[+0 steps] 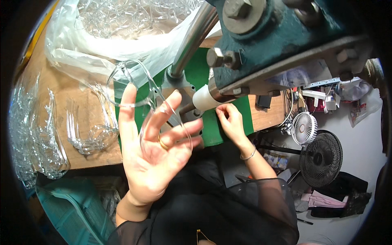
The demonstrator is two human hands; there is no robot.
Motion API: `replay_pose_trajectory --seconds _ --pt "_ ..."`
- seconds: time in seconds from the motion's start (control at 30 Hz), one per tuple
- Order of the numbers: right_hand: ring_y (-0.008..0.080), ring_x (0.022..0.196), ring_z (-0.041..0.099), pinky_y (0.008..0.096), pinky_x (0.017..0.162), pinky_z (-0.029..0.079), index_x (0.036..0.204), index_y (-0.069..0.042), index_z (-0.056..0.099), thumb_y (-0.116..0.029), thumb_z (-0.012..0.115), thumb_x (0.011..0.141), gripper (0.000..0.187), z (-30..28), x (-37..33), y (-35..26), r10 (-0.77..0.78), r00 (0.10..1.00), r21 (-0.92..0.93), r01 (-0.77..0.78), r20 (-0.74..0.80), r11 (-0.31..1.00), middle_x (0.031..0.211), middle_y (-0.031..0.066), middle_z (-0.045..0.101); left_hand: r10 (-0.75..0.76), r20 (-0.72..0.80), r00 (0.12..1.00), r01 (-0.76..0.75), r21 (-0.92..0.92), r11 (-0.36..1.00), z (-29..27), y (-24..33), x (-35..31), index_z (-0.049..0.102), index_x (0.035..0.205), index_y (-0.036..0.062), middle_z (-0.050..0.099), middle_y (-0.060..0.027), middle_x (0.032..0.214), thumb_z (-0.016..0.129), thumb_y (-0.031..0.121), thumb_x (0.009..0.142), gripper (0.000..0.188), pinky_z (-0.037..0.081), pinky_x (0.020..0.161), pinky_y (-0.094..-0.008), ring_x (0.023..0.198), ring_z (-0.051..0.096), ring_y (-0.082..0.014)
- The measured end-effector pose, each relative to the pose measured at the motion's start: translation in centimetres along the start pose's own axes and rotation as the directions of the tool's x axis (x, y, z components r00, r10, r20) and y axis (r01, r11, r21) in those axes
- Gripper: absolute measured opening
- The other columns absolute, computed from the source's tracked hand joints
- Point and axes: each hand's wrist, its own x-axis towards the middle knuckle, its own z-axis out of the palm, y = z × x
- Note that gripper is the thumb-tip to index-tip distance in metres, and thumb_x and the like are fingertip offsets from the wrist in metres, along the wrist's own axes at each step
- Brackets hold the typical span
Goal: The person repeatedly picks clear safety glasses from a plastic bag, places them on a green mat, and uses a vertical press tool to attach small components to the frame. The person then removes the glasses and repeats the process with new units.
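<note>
wooden table [92, 161], cluttered workroom: a dark green press [265, 51] looms far right. a plastic bag [65, 53], far left, brims with loose frames [122, 20]; other frames lie in bunches [53, 141] on the left. some of the batch appears laid out and much not, though which pieces are finished cannot be told. left hand [149, 153], palm up, spreads its fingers about a lone clear frame [154, 87], rim by a fingertip, arms slanting over the palm; whether it is pinched cannot be told. right hand [231, 122], beside the press, has thumb and forefinger together, anything between them hidden.
</note>
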Motion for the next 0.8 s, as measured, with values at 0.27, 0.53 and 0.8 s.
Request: replay_pose_trajectory --seconds 0.27,0.53,0.8 --pt "0.0197 0.071 0.054 0.0298 0.063 0.045 0.083 -0.002 0.061 -0.009 0.061 0.08 0.007 0.3 0.1 -0.3 0.039 0.997 -0.045 -0.037 0.067 0.998 0.074 0.0073 0.057 -0.135 0.077 0.988 0.132 0.051 0.99 -1.5 1.6 0.8 0.051 0.104 -0.0083 0.054 -0.0321 0.112 0.062 0.019 0.081 0.038 0.046 0.089 -0.0492 0.097 0.06 -0.0375" --pt "0.0197 0.07 0.051 0.0298 0.064 0.043 0.079 -0.004 0.063 -0.01 0.065 0.076 0.007 0.5 -0.3 -0.1 -0.006 1.0 0.008 0.005 0.028 1.0 0.073 0.0056 0.056 0.052 0.076 0.996 -0.061 0.117 0.991 -2.4 0.4 0.6 0.034 0.125 -0.0038 0.063 -0.0175 0.09 0.054 0.032 0.088 0.055 0.049 0.081 -0.0352 0.087 0.062 -0.0257" --pt "0.0227 0.072 0.054 0.031 0.066 0.044 0.08 -0.002 0.057 -0.009 0.062 0.08 0.009 0.2 0.6 0.4 0.04 0.995 0.135 -0.052 0.094 0.99 0.079 0.0093 0.056 0.074 0.238 0.968 -0.161 0.369 0.915 -2.7 -2.5 -1.0 0.047 0.118 -0.0056 0.055 -0.015 0.119 0.067 -0.004 0.076 0.047 0.048 0.085 -0.0296 0.094 0.063 -0.0191"
